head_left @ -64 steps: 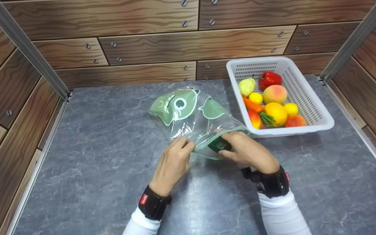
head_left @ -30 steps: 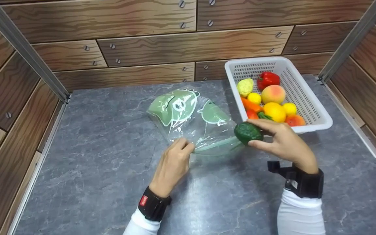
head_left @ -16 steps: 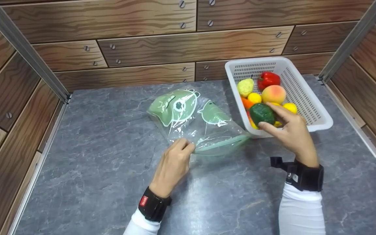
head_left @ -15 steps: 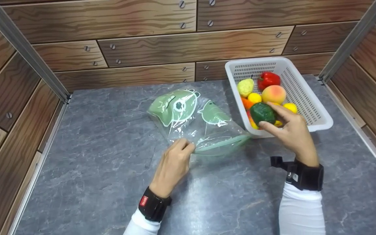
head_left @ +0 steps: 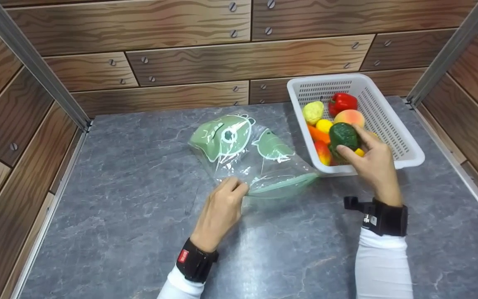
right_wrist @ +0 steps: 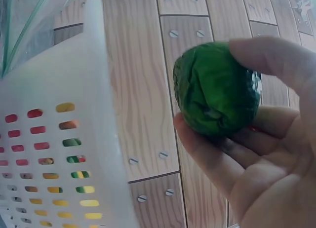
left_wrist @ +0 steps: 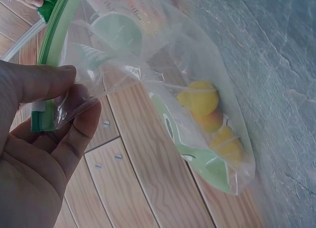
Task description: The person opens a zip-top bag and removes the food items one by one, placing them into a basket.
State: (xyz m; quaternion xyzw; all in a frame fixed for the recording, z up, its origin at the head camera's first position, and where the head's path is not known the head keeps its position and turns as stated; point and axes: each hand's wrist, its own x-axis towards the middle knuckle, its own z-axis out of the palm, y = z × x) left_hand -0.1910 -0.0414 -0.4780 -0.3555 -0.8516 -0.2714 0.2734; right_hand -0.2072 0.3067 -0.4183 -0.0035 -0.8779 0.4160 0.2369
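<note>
My right hand (head_left: 371, 160) holds a dark green, bumpy avocado (head_left: 343, 136) between thumb and fingers, over the near part of a white plastic basket (head_left: 407, 153). In the right wrist view the avocado (right_wrist: 215, 90) is held above the basket's rim level, its skin glossy and creased. My left hand (head_left: 221, 209) pinches the near left corner of a clear zip bag (head_left: 282, 166) with green animal prints. The left wrist view shows the thumb and fingers gripping beside the bag's green zip (left_wrist: 54, 45). Yellow fruits (left_wrist: 198, 98) lie inside the bag.
In the basket are a red bell pepper (head_left: 342, 103), a peach (head_left: 350, 118), a pale yellow-green fruit (head_left: 313, 112), a carrot (head_left: 318, 134), a red-yellow fruit (head_left: 323, 153) and other yellow fruit. Wood-patterned walls (head_left: 189, 62) enclose the grey tabletop (head_left: 131, 199).
The right hand has brought the avocado out of the bag's mouth and rightward over the basket, lately a little up and right. The left hand keeps its pinch on the bag.
</note>
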